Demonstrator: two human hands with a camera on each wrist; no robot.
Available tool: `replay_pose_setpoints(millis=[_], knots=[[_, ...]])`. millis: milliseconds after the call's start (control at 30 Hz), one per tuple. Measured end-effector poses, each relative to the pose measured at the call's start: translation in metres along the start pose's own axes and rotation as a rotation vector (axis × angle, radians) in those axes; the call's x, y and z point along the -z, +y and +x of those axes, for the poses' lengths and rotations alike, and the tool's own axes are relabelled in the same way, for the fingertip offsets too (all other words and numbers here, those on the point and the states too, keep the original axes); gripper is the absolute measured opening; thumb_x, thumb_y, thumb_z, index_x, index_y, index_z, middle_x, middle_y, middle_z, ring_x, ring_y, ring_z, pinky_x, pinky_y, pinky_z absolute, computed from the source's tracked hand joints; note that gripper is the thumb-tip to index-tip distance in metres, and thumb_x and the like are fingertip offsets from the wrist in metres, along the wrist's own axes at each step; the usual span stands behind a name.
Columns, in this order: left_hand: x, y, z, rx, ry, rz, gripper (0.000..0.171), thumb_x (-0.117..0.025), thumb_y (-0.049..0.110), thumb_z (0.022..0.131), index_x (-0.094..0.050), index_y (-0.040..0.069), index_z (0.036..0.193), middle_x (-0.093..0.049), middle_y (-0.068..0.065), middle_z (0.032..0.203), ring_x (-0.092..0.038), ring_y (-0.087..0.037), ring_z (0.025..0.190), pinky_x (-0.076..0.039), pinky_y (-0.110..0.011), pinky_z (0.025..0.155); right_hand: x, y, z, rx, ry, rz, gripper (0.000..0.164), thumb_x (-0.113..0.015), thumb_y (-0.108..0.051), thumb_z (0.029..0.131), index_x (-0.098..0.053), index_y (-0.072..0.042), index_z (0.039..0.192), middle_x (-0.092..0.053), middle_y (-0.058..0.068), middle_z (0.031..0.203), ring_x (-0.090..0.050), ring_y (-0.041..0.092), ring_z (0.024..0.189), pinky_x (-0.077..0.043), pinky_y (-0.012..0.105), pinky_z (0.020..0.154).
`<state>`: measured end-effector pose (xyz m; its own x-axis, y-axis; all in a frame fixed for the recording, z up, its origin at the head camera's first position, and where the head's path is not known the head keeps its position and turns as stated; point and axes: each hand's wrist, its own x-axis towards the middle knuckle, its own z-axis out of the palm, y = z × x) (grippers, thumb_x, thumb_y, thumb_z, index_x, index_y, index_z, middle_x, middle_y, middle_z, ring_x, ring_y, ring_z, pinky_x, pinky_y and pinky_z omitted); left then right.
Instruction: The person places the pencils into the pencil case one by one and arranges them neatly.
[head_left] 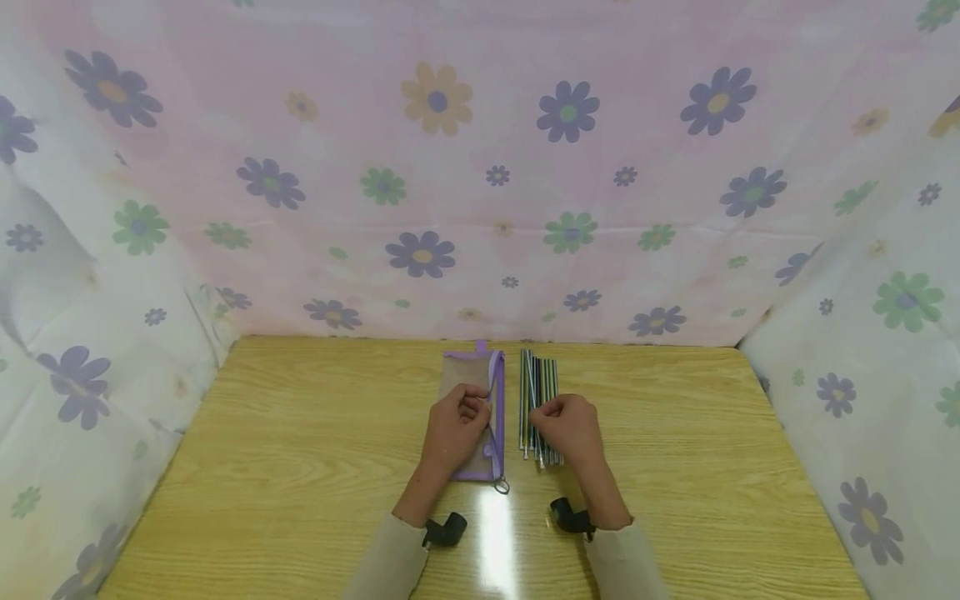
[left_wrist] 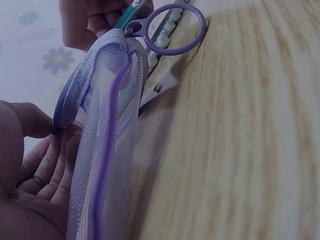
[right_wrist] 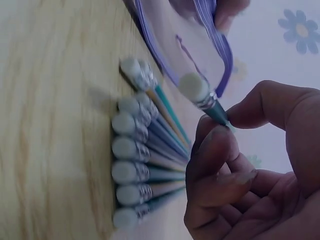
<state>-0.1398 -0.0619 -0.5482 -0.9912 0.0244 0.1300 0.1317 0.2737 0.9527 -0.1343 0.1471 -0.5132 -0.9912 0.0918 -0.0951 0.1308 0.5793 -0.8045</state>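
A mesh pencil pouch [head_left: 467,369] with purple trim lies flat on the table, its zip along the right side. My left hand [head_left: 454,425] pinches the edge of the zip opening, holding it apart in the left wrist view. At the near corner hangs a purple ring [left_wrist: 200,31]. Between thumb and fingertips, my right hand [head_left: 572,423] pinches a green pencil [right_wrist: 195,89] by its eraser end; its other end is hidden. Below that hand lies a row of striped pencils [right_wrist: 131,171] with white erasers, side by side and right of the pouch.
The wooden table [head_left: 300,433] reaches back to a flowered cloth [head_left: 480,183], which also hangs along both sides. Black camera mounts [head_left: 447,530] are worn at both wrists. Bright glare falls on the table between the forearms.
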Motion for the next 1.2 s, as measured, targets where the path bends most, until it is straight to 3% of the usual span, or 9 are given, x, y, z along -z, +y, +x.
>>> replay_pose_setpoints(millis=[400, 867, 1200], knots=[[-0.001, 0.001, 0.001, -0.001, -0.001, -0.033, 0.014, -0.073, 0.003, 0.096, -0.073, 0.005, 0.110, -0.071, -0.004, 0.086, -0.068, -0.011, 0.069, -0.062, -0.025, 0.064, -0.010, -0.004, 0.000, 0.023, -0.025, 0.009, 0.008, -0.073, -0.012, 0.082, -0.077, -0.006, 0.079, -0.068, 0.002, 0.069, -0.060, 0.016, 0.060, -0.052, 0.029, 0.055], [-0.002, 0.003, 0.001, 0.016, -0.025, -0.061, 0.014, -0.076, 0.004, 0.097, -0.072, 0.002, 0.110, -0.072, -0.007, 0.088, -0.071, -0.013, 0.071, -0.064, -0.027, 0.066, -0.022, -0.004, -0.001, 0.025, -0.073, 0.102, 0.009, -0.073, -0.012, 0.084, -0.077, -0.004, 0.081, -0.068, 0.001, 0.065, -0.061, 0.014, 0.056, -0.052, 0.027, 0.050], [-0.003, 0.004, 0.000, 0.027, -0.035, -0.107, 0.013, -0.076, 0.005, 0.097, -0.072, 0.003, 0.109, -0.072, -0.008, 0.088, -0.071, -0.014, 0.072, -0.063, -0.025, 0.066, -0.027, -0.005, -0.001, 0.004, -0.056, 0.133, 0.010, -0.074, -0.014, 0.084, -0.077, -0.004, 0.083, -0.070, 0.000, 0.066, -0.064, 0.013, 0.057, -0.052, 0.027, 0.052]])
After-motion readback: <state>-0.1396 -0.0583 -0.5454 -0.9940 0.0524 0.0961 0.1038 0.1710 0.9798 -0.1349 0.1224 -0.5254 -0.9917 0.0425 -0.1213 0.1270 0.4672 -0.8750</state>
